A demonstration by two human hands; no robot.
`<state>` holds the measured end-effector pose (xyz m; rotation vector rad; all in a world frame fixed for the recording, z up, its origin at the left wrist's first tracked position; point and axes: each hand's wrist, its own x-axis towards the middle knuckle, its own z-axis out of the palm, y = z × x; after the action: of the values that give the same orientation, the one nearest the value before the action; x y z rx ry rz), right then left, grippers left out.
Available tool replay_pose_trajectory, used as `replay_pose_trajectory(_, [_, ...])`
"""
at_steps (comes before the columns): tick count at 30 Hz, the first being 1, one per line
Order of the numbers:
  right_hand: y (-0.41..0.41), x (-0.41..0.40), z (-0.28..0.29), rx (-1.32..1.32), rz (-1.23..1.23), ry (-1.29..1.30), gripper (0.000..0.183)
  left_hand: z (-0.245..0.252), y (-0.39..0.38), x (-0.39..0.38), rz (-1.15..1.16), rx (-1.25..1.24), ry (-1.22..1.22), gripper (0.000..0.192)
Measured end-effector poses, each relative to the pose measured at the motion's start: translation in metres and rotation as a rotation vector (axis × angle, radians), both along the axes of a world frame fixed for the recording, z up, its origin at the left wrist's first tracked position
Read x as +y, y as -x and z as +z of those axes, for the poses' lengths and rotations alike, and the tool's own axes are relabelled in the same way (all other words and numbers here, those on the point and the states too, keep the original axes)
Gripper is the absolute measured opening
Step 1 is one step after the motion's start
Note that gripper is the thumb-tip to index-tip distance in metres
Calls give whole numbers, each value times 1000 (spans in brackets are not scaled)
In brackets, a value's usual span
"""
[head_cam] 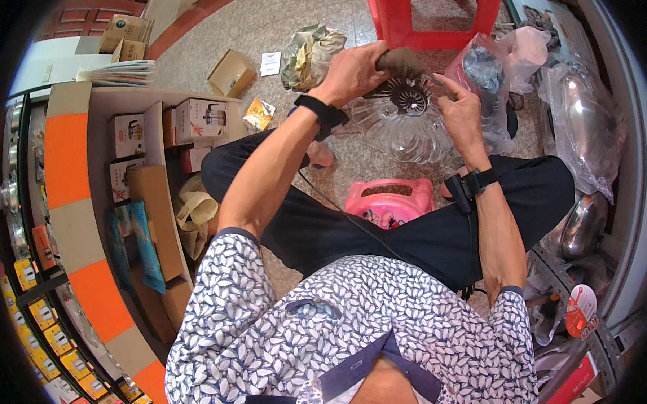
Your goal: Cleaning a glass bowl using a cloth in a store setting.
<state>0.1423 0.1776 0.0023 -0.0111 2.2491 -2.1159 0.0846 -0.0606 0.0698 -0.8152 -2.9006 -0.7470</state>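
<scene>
My left hand [356, 71] grips a dark brown cloth [400, 63] and presses it at the far side of a clear glass dish. This glass dish [402, 132] has a wavy, ribbed, petal-like edge and a starburst pattern in its middle. It is tilted above the floor between my knees. My right hand [460, 113] holds the dish at its right side, with the index finger stretched toward the cloth. Part of the dish's far edge is hidden behind the cloth.
A pink plastic stool [391, 197] is below the dish, a red plastic stool [391, 21] beyond it. Plastic-wrapped metalware [582, 116] lies on the right. Left are an open cardboard box [231, 73], a crumpled cloth bundle [311, 55] and a shelf of boxed goods [202, 118].
</scene>
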Motion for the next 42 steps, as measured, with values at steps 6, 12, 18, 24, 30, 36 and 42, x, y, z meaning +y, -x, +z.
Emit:
replay_pose_trajectory(6, [-15, -9, 21, 79, -75, -211, 45, -47, -25, -2, 353, -117, -104, 37])
replay_pose_trajectory(12, [-13, -13, 12, -3, -88, -398, 39, -62, -34, -18, 279, -157, -205, 33])
replay_pose_trajectory(18, [-13, -15, 14, -44, -136, -406, 44, -71, -46, -21, 405, -121, -222, 34])
replay_pose_trajectory(24, [-6, -5, 0, -39, -214, -209, 40, -92, -48, -22, 436, -145, -379, 34])
replay_pose_trajectory(30, [-3, -2, 7, -49, -306, 172, 41, -131, -73, 10, 707, -404, -1015, 29])
replay_pose_trajectory(36, [-2, 1, 17, -190, -463, 353, 53, -106, -97, 45, 780, -979, -1419, 24])
replay_pose_trajectory(42, [-5, 0, 17, -220, -432, 565, 34, -79, -89, 39, 585, -906, -1535, 22])
